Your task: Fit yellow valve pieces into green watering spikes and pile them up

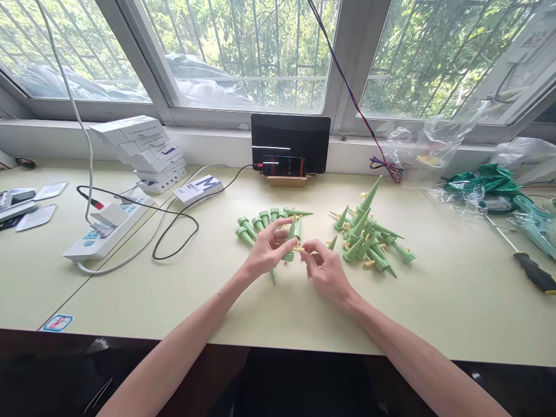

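My left hand point(266, 250) grips a green cone-shaped spike point(290, 242) above the pale green table point(456, 301). My right hand point(325, 271) pinches a small yellow fitting point(299, 249) at the side of that spike. Behind my left hand lies a neat row of green spikes point(264, 221). To the right of my right hand sits a loose pile of green spikes with yellow fittings point(369, 237).
A tablet with a phone point(284, 165) leaning on it stands at the window sill. A power strip point(108, 227) with cables and stacked white boxes point(145, 152) are at the left. A screwdriver point(534, 272) and plastic bags point(490, 185) lie at the right.
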`<state>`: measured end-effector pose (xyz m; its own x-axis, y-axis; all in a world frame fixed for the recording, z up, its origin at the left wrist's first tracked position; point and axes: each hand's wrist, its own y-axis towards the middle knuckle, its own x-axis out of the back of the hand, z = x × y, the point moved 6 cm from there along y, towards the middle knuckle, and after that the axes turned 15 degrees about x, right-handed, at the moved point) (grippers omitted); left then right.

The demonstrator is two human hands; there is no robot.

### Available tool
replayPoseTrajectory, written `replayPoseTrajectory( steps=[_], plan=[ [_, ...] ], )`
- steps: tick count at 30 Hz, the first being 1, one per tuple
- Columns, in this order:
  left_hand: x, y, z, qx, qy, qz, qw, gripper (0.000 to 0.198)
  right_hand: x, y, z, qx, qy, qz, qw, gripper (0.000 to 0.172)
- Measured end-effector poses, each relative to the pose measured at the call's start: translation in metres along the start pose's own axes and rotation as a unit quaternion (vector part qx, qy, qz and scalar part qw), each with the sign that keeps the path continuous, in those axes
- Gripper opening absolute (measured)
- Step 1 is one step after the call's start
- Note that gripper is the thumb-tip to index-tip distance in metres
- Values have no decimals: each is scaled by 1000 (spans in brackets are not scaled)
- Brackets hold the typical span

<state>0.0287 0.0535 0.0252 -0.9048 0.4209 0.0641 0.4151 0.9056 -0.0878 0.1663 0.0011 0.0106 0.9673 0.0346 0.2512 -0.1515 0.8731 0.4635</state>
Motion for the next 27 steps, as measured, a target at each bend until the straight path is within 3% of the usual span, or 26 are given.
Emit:
replayPoseTrajectory(
  steps=[8,27],
  plan=[
    [-2,-2,-3,-9,-8,-2,1000,50,-1,0,0,0,-19,15,1000,21],
    [-4,-4,-5,-11,-9,17,1000,51,-3,-1,-8,-32,25,21,999,44]
  ],
)
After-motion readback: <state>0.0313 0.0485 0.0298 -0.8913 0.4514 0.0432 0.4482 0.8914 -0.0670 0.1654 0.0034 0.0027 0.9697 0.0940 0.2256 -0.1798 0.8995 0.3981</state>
